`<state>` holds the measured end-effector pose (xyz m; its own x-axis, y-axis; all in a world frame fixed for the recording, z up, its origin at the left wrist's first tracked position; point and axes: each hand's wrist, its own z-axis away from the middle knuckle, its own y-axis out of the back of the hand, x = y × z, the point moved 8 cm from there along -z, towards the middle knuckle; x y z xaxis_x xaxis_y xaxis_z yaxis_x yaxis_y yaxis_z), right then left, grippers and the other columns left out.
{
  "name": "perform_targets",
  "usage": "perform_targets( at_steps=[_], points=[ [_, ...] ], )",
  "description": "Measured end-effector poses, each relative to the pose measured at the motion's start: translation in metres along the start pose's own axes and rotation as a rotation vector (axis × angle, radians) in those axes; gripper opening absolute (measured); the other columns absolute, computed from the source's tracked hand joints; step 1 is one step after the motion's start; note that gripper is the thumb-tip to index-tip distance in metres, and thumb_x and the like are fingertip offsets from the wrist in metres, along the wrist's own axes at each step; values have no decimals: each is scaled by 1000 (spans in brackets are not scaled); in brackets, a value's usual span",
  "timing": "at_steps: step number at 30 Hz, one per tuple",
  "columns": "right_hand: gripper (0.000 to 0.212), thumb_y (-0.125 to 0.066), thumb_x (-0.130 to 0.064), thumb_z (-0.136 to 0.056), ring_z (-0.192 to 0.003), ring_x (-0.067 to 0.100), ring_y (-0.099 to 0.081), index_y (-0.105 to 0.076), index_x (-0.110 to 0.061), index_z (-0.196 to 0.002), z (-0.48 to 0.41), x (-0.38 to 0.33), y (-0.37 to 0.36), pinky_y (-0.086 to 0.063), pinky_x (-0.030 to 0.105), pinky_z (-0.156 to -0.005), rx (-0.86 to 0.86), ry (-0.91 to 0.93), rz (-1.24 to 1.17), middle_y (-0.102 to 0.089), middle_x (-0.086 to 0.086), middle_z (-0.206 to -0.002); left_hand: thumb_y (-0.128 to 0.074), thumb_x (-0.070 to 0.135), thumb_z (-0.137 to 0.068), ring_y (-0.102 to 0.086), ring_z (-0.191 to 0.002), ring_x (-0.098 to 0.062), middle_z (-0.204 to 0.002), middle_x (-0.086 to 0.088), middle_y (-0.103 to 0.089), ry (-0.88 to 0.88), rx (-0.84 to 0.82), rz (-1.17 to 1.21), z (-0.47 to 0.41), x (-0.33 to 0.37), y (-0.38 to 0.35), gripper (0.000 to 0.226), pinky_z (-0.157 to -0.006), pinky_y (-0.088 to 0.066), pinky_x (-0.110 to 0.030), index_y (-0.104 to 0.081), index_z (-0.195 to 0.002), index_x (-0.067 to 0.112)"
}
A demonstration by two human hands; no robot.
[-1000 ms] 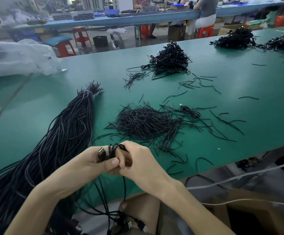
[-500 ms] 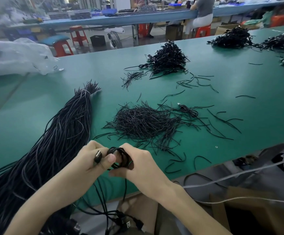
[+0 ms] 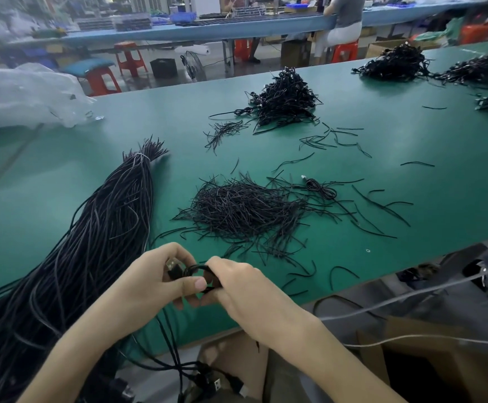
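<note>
**Winding the thin cable into a tight coil**

My left hand [image 3: 149,283] is curled, thumb and fingers pinching the silver-tipped USB plug [image 3: 174,266] and one side of the small coil of thin black cable [image 3: 197,270]. My right hand [image 3: 245,289] is curled round the other side of that coil, so the coil sits between both hands, just above the near edge of the green table [image 3: 411,146].

To do this well, I think I should lay each turn flat on the last one, pin the plug under my left thumb so the loops cannot spring open, and feed the hanging tail of the cable [image 3: 169,341] up with the right hand without twisting it. The tail drops below my hands toward my lap, where it mixes with other cables and may snag.

Just beyond my hands lies the flat pile of short black wire ties [image 3: 245,210], within easy reach for binding. Past it, to the right, rests one tied coil [image 3: 320,189]. Far beyond stands a heap of finished black coils [image 3: 286,100]. Left of my left hand runs the long bundle of black cables [image 3: 91,234], touching my forearm's side of the table; its strands could tangle with the tail. Stray ties are scattered right of my right hand.
</note>
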<state>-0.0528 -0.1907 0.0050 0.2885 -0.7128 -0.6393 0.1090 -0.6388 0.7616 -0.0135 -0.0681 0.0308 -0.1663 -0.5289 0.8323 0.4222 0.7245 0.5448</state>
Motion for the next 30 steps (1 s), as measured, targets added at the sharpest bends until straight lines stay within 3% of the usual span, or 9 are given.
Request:
perform_targets(
  at_steps=[5, 9, 13, 15, 17, 20, 22, 26, 30],
  points=[
    [32, -48, 11, -89, -85, 28, -53, -39, -16, -103, 1, -11, -4, -33, 35, -63, -19, 101, 352, -37, 0, -93, -76, 36, -84, -71, -60, -12, -71, -1, -75, -52, -28, -161, -1, -5, -2, 18, -67, -55, -24, -70, -97, 26],
    [33, -50, 11, -87, -89, 28, -55, -43, -14, -108, 5, -7, -7, -31, 35, -62, -40, 117, 425, -41, 2, -93, -46, 47, -102, -59, -83, 0, -95, 16, -59, -158, -138, -525, 0, -2, -20, 8, -79, -47, -20, -52, -100, 51],
    [35, -53, 9, -87, -90, 27, -56, -45, -13, -114, 9, -4, -7, -31, 34, -62, -33, 124, 447, -51, 5, -101, -3, 63, -95, -49, -73, 2, -100, 19, -39, -280, -141, -896, 3, 0, -36, 62, -68, -47, -18, -46, -127, 33],
    [41, -56, 10, -85, -90, 26, -58, -46, -12, -118, 9, -2, -9, -32, 34, -62, -37, 118, 453, -52, 6, -101, -9, 57, -104, -54, -69, 3, -95, 13, -51, -399, -86, -951, 7, 6, -37, 66, -57, -47, -14, -62, -118, 20],
    [46, -58, 10, -85, -89, 27, -60, -45, -10, -125, 7, -1, -10, -34, 34, -62, -40, 105, 461, -54, 7, -102, -28, 47, -103, -65, -72, -12, -92, 2, -62, -519, -33, -1023, 11, 8, -39, 57, -58, -55, -26, -71, -114, 10],
    [43, -55, 11, -85, -80, 27, -57, -46, -10, -122, 3, -1, -9, -34, 35, -62, -33, 94, 455, -51, 5, -96, -42, 32, -107, -59, -70, -10, -94, 8, -58, -503, -65, -933, 9, 5, -45, 31, -58, -41, -14, -59, -124, 14],
    [37, -53, 12, -86, -77, 26, -53, -45, -14, -111, 1, -1, -7, -34, 35, -62, -23, 98, 429, -44, 2, -91, -41, 23, -109, -46, -61, -10, -84, 16, -45, -381, -77, -834, 3, -8, -42, 5, -51, -33, -21, -44, -112, 27],
    [33, -54, 9, -91, -95, 24, -57, -44, -13, -114, -1, -4, -8, -36, 31, -68, 2, 119, 429, -53, 5, -106, -27, 37, -109, -47, -58, -18, -69, 8, -47, -253, -89, -746, -5, -22, -36, 24, -56, -36, -30, -26, -85, 34],
    [42, -58, 9, -85, -93, 21, -52, -44, -11, -120, -1, -8, -5, -44, 30, -74, 61, 159, 508, -50, 6, -108, -21, 55, -103, -44, -58, -16, -68, 3, -52, -142, -87, -481, -9, -25, -29, 34, -59, -39, -35, -35, -84, 29]
  ],
)
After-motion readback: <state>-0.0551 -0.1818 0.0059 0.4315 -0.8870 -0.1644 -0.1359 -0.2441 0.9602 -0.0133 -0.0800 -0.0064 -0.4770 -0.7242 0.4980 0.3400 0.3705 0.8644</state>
